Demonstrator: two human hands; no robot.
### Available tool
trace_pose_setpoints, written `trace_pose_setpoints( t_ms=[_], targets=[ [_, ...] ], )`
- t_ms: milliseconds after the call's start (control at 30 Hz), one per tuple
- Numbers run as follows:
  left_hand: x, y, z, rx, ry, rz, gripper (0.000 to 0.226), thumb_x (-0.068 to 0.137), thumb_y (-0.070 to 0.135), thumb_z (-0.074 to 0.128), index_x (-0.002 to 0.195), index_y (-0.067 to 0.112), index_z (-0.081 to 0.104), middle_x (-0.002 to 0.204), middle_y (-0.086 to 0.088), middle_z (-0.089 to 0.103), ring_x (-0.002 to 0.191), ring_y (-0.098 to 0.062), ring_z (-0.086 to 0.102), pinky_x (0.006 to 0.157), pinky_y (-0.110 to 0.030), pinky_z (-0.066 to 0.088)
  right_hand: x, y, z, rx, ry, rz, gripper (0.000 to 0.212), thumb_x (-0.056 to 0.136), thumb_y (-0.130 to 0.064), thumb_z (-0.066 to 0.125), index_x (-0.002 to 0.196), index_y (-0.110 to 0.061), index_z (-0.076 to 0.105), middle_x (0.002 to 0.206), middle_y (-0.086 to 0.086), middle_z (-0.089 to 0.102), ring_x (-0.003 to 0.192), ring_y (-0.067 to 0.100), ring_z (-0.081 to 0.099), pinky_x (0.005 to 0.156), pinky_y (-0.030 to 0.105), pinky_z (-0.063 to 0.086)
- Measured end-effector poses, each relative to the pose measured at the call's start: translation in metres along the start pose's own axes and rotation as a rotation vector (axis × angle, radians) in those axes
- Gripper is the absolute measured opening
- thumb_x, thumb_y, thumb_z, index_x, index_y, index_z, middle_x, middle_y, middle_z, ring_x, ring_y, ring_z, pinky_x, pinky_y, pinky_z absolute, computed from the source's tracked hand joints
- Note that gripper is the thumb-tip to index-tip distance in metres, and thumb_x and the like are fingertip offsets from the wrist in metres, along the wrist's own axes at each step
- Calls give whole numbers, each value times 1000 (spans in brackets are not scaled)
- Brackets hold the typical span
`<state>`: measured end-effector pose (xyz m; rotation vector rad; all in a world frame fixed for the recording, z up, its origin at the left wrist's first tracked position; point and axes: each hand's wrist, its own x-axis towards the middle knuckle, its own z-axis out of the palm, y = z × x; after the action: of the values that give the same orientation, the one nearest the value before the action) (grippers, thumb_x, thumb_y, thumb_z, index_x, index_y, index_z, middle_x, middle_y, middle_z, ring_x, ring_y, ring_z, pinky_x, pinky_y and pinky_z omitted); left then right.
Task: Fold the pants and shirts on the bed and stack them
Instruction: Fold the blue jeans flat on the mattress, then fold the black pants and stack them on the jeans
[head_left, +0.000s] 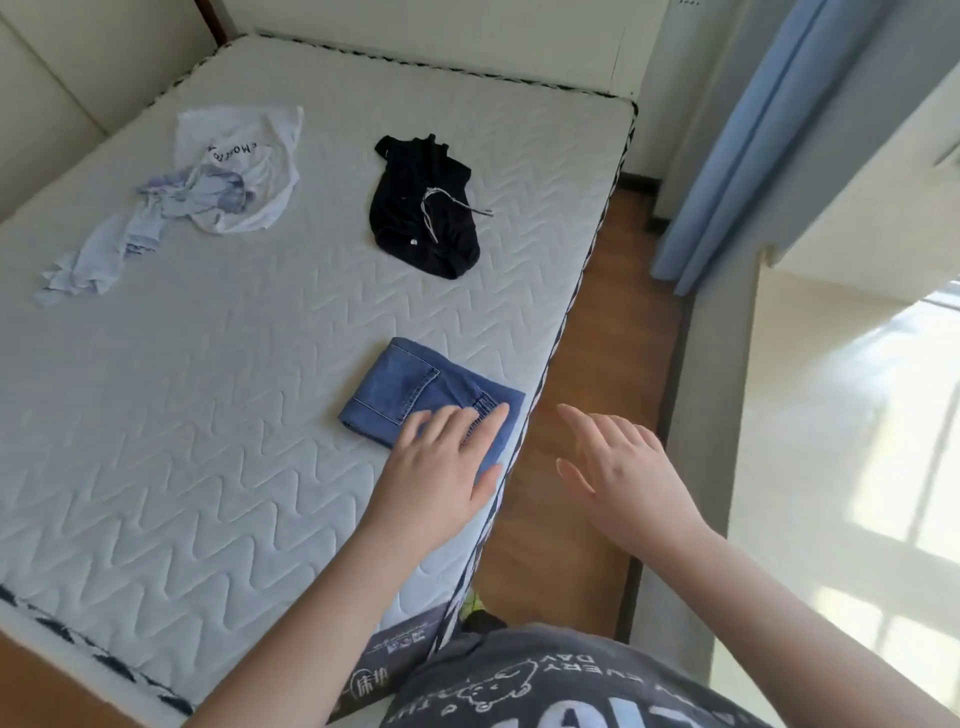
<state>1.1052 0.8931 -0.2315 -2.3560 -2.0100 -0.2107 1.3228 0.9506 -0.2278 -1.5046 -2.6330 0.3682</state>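
White quilted fabric with a zigzag stitch covers the bare mattress, which fills the left and middle of the view and is edged in black-and-white piping. At about ten o'clock on it lies a crumpled pale blue garment, strung out toward the left edge, and its upper end touches and partly overlaps a rumpled white T-shirt with dark lettering at about eleven o'clock. Further right, at about twelve o'clock and well apart from those two, sits a bunched pair of black pants with a pale drawstring, unfolded. Below it, near the mattress's right edge at about three o'clock, lies a folded square of blue denim jeans, back pocket facing up, flat on the quilting. The left hand rests palm down on the near corner of the denim, fingers straight and lightly spread, thumb lying along the mattress edge. Just to the right, beyond the bed's edge and over the brown wooden floor, the right hand hangs in the air with its fingers relaxed and apart, holding nothing and touching nothing. At the bottom the person's grey printed shirt shows. On the far right hang light blue curtains, with sunlight falling across a pale surface beneath them.
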Motion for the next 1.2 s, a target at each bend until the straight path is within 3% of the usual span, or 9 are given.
trace_pose_setpoints(
  t_ms=[267,367,600,867,1200],
  targets=[
    [32,34,6,12,-30,39,49,92,40,42,130,17,61,114,-3,64,111,-27,59,94,-44,46,-21,49,-16,3,44,107,51,97,-43,52,142,-21,44,128,-1,61,118,22,58,102,40,43],
    [47,38,8,-12,19,80,45,92,39,45,127,18,63,114,-2,64,109,-26,60,93,-44,46,-12,59,-17,9,57,129,49,96,-42,53,140,-20,47,121,-2,65,108,21,64,95,39,48],
    [110,5,7,-16,160,58,39,90,44,49,112,18,67,110,-4,63,106,-26,59,92,-47,43,42,70,-20,-75,34,168,40,97,-44,51,129,-22,58,126,-2,62,116,22,59,98,38,47],
    [176,-13,13,-70,95,166,44,90,46,45,114,17,67,111,-5,63,106,-27,60,89,-46,46,90,80,-36,-102,39,242,36,98,-41,50,126,-21,61,127,-3,61,117,21,58,100,37,44],
    [269,-3,23,-23,-8,129,53,90,48,38,126,16,63,122,-8,62,117,-30,57,103,-54,41,158,137,-49,-128,73,221,33,93,-39,59,118,-18,65,119,0,64,109,23,61,93,39,50]
  ],
)
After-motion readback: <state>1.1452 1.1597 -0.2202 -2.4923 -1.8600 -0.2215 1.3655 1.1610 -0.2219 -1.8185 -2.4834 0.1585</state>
